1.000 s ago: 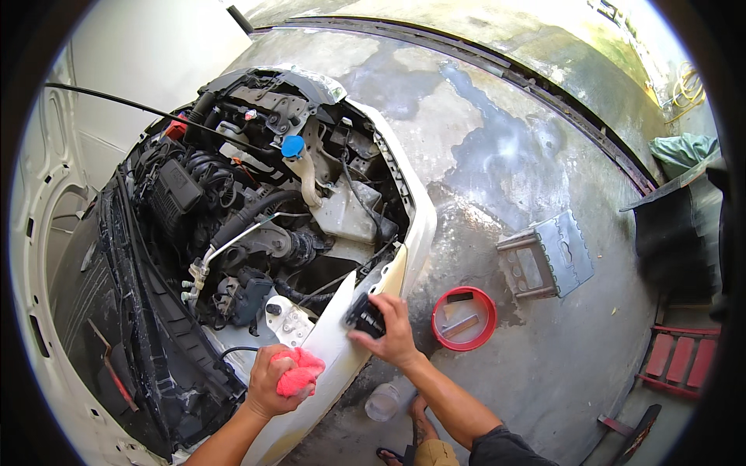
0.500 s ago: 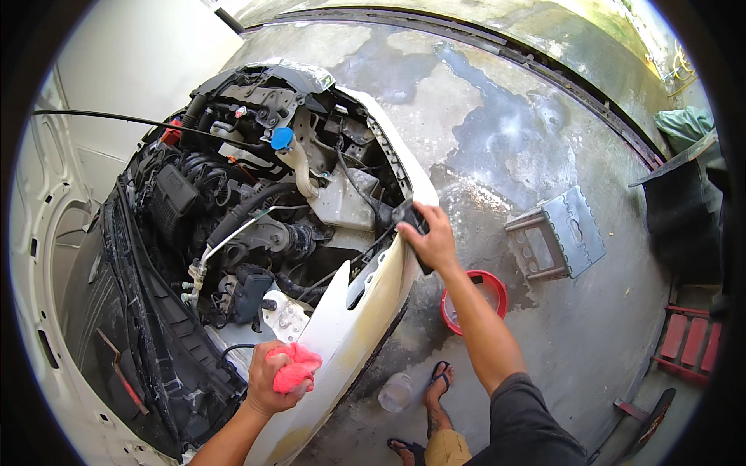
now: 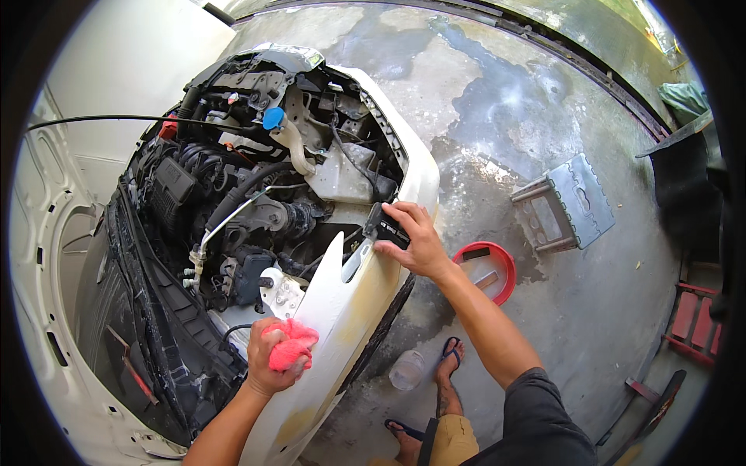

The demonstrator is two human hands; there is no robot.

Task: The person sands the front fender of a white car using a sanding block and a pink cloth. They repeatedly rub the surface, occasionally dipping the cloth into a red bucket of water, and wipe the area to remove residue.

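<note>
My right hand [image 3: 416, 245] grips a black block [image 3: 386, 227] against the upper edge of the white fender [image 3: 342, 326], which has yellowish patches, beside the open engine bay [image 3: 241, 202]. My left hand [image 3: 266, 357] is closed on a crumpled pink cloth [image 3: 292, 343] over the near part of the fender, below a white bracket [image 3: 284, 293]. The undersides of both hands are hidden.
A red basin [image 3: 507, 273] with small bars and a grey step stool [image 3: 575, 202] stand on wet concrete [image 3: 497, 116]. A clear container [image 3: 406, 370] is by my feet. The raised hood [image 3: 54, 295] is at left; red-slatted furniture [image 3: 691, 318] at right.
My right hand and the black block moved up along the fender from beside my left hand, then slightly back leftward. My left hand keeps hold of the cloth. The view has shifted a little.
</note>
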